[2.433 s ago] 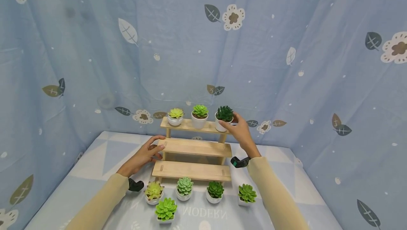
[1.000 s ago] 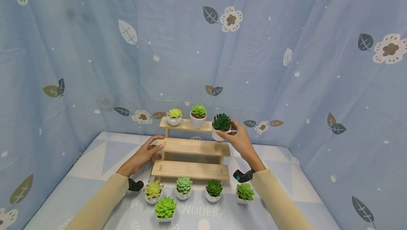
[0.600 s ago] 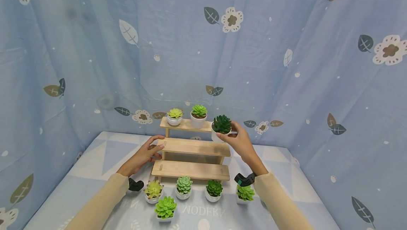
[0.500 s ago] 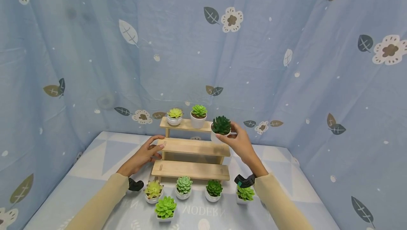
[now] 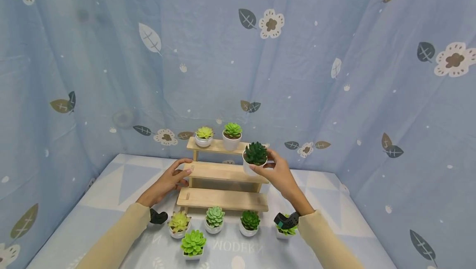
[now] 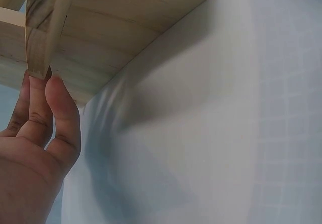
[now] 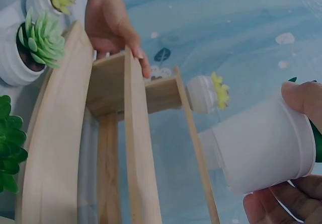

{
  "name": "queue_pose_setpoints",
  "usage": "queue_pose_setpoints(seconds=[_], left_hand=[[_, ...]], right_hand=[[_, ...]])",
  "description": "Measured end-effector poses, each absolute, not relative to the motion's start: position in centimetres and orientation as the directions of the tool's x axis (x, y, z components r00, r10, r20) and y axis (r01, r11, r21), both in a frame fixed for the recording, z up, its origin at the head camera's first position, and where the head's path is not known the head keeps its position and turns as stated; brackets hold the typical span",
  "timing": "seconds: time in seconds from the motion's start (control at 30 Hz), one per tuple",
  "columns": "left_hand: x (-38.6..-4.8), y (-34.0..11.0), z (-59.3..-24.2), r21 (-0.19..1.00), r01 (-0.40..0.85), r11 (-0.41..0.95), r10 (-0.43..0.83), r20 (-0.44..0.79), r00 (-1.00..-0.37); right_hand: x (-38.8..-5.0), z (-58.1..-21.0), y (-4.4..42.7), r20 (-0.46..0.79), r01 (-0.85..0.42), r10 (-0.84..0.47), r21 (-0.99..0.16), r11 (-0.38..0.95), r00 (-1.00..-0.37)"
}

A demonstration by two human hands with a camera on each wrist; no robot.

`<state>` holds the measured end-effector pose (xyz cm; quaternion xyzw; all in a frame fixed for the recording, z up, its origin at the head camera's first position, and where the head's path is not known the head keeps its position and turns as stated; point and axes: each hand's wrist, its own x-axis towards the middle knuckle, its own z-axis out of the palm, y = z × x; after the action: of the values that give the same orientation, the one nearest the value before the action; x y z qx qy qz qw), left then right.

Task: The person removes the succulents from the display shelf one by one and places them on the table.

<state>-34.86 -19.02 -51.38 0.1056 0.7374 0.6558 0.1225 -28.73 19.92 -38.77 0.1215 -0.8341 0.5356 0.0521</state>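
Note:
My right hand [image 5: 277, 174] holds a dark green potted succulent [image 5: 255, 153] by its white pot, thumb in front and fingers behind. In the right wrist view the white pot [image 7: 266, 143] is tilted by the camera angle and stands apart from the middle board. My left hand [image 5: 172, 182] grips the left end of the middle step of a three-tier wooden plant stand [image 5: 223, 198]. The left wrist view shows the thumb and fingertips at the board's end [image 6: 40, 43]. On the top step sit a yellow-green succulent [image 5: 204, 136] and a bright green one [image 5: 232, 136].
In front of the stand, several potted succulents are on the patterned tablecloth [image 5: 323, 203]: a yellowish one [image 5: 179, 223], a bright green one [image 5: 193, 244], a pale one [image 5: 214, 219] and a dark one [image 5: 249, 222]. Another succulent [image 5: 284, 232] is partly behind the right wrist strap. A blue curtain [image 5: 208, 74] hangs behind.
My right hand has lifted the dark green succulent off the right end of the top step and brought it down and forward, over the middle step. The left hand has stayed in place.

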Motion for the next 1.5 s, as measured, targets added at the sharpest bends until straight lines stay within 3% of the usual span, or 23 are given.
queue_pose_setpoints(seconds=[1.5], left_hand=[[-34.6, -19.0, -51.3, 0.991, 0.015, 0.135, 0.312, -0.028, -0.95]], right_hand=[[-24.3, -41.4, 18.3, 0.215, -0.288, -0.232, -0.889, 0.357, -0.949]])
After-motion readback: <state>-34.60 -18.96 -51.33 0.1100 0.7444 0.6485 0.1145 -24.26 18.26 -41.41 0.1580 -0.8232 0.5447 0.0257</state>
